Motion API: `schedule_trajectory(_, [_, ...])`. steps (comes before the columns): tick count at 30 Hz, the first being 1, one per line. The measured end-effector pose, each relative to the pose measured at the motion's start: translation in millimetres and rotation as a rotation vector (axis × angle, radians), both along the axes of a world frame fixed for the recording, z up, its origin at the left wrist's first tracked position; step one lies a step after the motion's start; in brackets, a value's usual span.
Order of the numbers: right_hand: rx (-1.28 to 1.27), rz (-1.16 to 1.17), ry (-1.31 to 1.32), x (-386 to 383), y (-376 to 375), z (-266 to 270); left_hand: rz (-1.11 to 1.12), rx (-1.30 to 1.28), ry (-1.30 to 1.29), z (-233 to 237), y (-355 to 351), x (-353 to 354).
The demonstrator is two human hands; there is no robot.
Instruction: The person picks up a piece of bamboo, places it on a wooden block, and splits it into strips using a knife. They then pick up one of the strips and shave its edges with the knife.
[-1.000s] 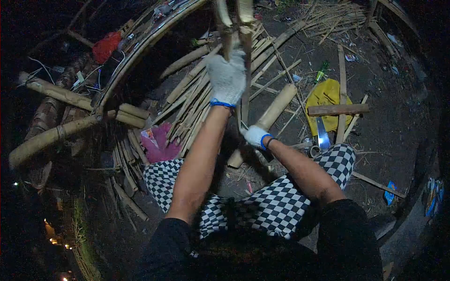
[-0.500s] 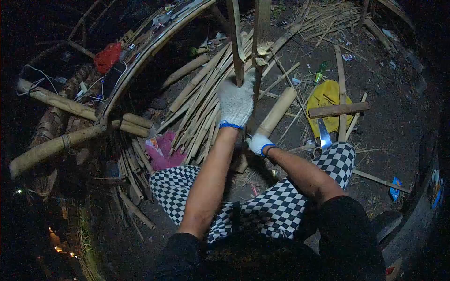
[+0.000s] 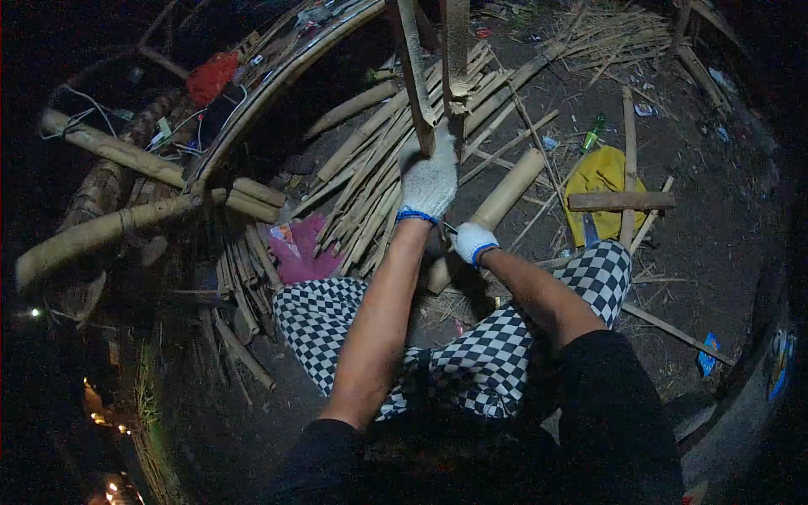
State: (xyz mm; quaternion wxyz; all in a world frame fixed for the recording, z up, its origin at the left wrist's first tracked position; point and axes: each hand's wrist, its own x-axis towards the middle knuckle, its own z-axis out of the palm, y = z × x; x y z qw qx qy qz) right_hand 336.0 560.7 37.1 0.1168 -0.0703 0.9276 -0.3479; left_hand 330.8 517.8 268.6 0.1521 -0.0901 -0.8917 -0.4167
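My left hand (image 3: 429,181), in a white knit glove with a blue cuff, is closed around an upright length of split bamboo (image 3: 410,76). A second upright piece of bamboo (image 3: 455,50), with a torn pale patch, stands close beside it. Below and to the right, my right hand (image 3: 474,242), gloved the same way, is closed. A thin dark end sticks out by its thumb side, but what it belongs to is hidden. Just behind that hand a thick bamboo section (image 3: 509,189) lies slanted on the ground.
Many bamboo strips (image 3: 370,168) lie beyond my left hand, near a pink net bag (image 3: 303,252). On the right are a yellow cloth (image 3: 602,172), a short wooden board (image 3: 621,201) and a green bottle (image 3: 593,133). A bamboo frame (image 3: 109,223) stands left.
The view has shifted slightly, so the ground things sit further right. The upright bamboo pieces have moved a little left and down. Both hands stay closed in nearly the same places.
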Motion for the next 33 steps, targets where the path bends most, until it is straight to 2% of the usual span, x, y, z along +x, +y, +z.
schedule_trajectory(2, [0.032, 0.006, -0.001, 0, 4, 1, -0.006, -0.044, -0.026, -4, 1, 1])
schedule_trajectory(4, [0.067, 0.042, 0.07, -11, 6, -18, -0.087, -0.056, 0.164, -15, 8, -5])
schedule_trajectory(7, [0.121, 0.033, 0.133, -19, 11, -29, -0.238, 0.036, 0.158, -29, 15, -27])
schedule_trajectory(8, [0.116, 0.037, 0.126, -26, 16, -33, -0.293, 0.015, 0.112, -19, 21, -29])
schedule_trajectory(9, [0.355, 0.309, 0.191, -31, 26, -39, -0.347, -0.006, 0.066, -9, 28, -30])
schedule_trajectory(10, [0.587, 0.569, 0.27, -37, 36, -46, -0.416, -0.205, 0.085, 30, 45, -25])
schedule_trajectory(12, [0.279, 0.123, -0.107, -24, 65, -64, -0.223, -0.355, 0.083, 65, 67, -32])
schedule_trajectory(13, [0.22, 0.025, -0.01, -32, 67, -60, -0.079, -0.415, 0.106, 87, 74, -41])
schedule_trajectory(14, [0.163, -0.075, 0.046, -19, 77, -74, -0.089, -0.356, 0.123, 111, 71, -29])
schedule_trajectory(15, [0.307, -0.008, -0.035, -12, 86, -50, -0.066, -0.295, 0.062, 130, 69, -18])
schedule_trajectory(16, [0.357, 0.13, -0.02, -20, 94, -46, -0.351, 0.121, 0.543, 105, 59, -59])
schedule_trajectory(17, [0.307, 0.132, -0.04, -39, 83, -54, -0.283, 0.122, 0.288, 122, 37, -49])
schedule_trajectory(18, [0.321, 0.199, 0.033, -40, 82, -47, 0.002, -0.001, 0.056, 156, 38, -1])
schedule_trajectory(19, [0.32, 0.172, 0.024, -33, 83, -34, 0.169, -0.122, 0.21, 143, 13, -37])
schedule_trajectory(20, [0.323, 0.144, 0.017, -32, 84, -22, -0.172, 0.135, 0.315, 130, -12, -65])
schedule_trajectory(21, [0.334, 0.148, 0.011, -45, 85, -46, -0.024, 0.037, 0.305, 133, -28, -68])
schedule_trajectory(22, [0.268, 0.149, -0.005, -61, 83, -95, 0.126, -0.063, 0.29, 134, -39, -68])
schedule_trajectory(23, [0.2, 0.151, -0.018, -68, 84, -121, 0.134, -0.056, 0.285, 141, -42, -59])
schedule_trajectory(24, [0.207, 0.159, -0.018, -59, 89, -113, 0.284, -0.073, 0.15, 157, -44, -41])
schedule_trajectory(25, [0.22, 0.082, -0.127, -50, 95, -104, 0.43, -0.089, 0.014, 167, -48, -32])
schedule_trajectory(26, [0.234, 0.001, -0.231, -44, 100, -91, 0.437, -0.081, 0.019, 165, -60, -32])
schedule_trajectory(28, [0.174, 0.027, -0.243, -34, 110, -72, -0.108, 0.526, 0.153, 151, -90, -34])
schedule_trajectory(29, [0.109, 0.048, -0.263, -32, 116, -68, -0.151, 0.603, 0.213, 154, -93, -25])
schedule_trajectory(30, [0.042, 0.068, -0.283, -33, 121, -63, -0.066, 0.79, 0.2, 163, -90, -11])
schedule_trajectory(31, [0.04, 0.066, -0.266, -36, 123, -58, -0.086, 0.829, 0.258, 166, -98, -11])
schedule_trajectory(33, [0.129, 0.091, -0.007, -47, 125, -66, -0.181, 0.902, 0.289, 170, -118, -6])
